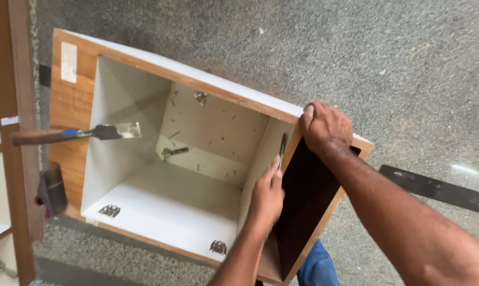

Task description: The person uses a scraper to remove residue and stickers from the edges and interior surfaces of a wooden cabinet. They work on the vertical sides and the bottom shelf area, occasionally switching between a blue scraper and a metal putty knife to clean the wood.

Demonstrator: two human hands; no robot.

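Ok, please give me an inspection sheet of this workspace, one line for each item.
Surface: grey speckled stone floor.
Job's things: open wooden cabinet box with white inside lying on the floor; thin metal tool against its right panel.
Clutter: wooden-handled scraper and hammer on the cabinet's left edge.
Grippers: left hand holds the tool; right hand grips the cabinet's top corner.
Cables: nothing seen.
Surroundings: wooden shelf frame, dark flat strip.
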